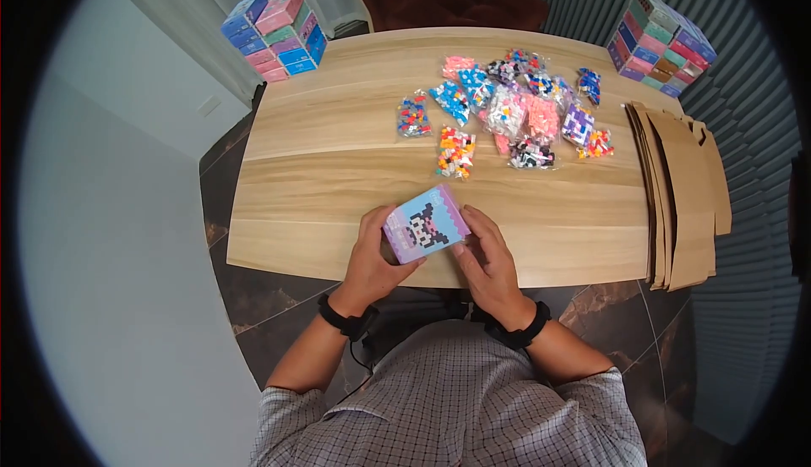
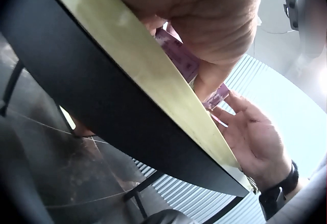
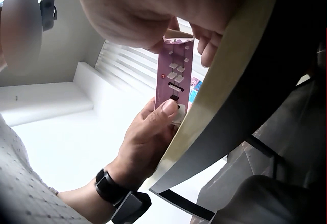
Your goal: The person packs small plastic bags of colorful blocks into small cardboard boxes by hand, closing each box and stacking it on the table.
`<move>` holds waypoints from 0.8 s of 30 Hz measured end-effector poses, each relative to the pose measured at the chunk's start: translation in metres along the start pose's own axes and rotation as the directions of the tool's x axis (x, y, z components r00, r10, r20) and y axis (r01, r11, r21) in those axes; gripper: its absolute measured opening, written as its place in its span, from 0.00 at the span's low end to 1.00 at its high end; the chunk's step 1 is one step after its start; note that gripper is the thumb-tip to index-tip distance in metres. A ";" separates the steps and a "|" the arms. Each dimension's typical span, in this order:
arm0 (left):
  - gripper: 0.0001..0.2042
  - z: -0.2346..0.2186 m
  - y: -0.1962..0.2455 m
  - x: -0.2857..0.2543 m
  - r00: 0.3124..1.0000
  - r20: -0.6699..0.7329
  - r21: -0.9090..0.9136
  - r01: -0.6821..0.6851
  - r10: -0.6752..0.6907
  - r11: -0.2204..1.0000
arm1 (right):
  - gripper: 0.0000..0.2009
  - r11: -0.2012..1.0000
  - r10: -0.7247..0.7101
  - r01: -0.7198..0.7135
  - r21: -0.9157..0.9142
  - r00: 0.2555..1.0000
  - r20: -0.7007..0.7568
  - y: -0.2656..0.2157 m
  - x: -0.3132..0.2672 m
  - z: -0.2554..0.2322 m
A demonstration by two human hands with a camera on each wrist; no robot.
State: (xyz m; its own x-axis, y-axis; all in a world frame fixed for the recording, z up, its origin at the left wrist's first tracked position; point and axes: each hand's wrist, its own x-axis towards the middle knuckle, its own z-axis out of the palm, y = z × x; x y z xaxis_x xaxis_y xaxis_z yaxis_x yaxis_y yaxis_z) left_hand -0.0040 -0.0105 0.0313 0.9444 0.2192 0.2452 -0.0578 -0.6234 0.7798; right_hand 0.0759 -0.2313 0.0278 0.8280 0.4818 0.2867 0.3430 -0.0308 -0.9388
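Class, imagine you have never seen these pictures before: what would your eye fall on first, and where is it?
First, the colourful bagged pieces scattered across the far half of the wooden table. Next, the pastel box with its blocky figure, above the near edge, gripped by the left hand with the right hand at its other end.

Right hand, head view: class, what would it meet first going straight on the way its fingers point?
The right hand would probably meet the box first: its edge lies right at the hand, though depth is hard to judge.
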 end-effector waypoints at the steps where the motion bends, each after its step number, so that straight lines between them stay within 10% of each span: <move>1: 0.47 -0.001 0.001 0.000 1.000 0.006 -0.005 0.009 -0.009 1.000 | 0.25 1.000 0.001 -0.001 -0.013 1.000 0.007 -0.003 0.000 -0.001; 24: 0.47 -0.004 0.004 0.003 0.995 0.077 -0.035 0.066 -0.063 0.997 | 0.17 0.988 0.074 -0.060 0.140 0.993 -0.094 0.003 -0.002 0.000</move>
State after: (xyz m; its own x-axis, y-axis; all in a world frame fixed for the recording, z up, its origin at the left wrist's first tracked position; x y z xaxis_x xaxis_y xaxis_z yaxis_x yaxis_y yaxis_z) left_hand -0.0026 -0.0095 0.0370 0.9683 0.1995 0.1503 -0.0067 -0.5810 0.8139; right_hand 0.0754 -0.2319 0.0246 0.8892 0.3934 0.2335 0.2271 0.0635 -0.9718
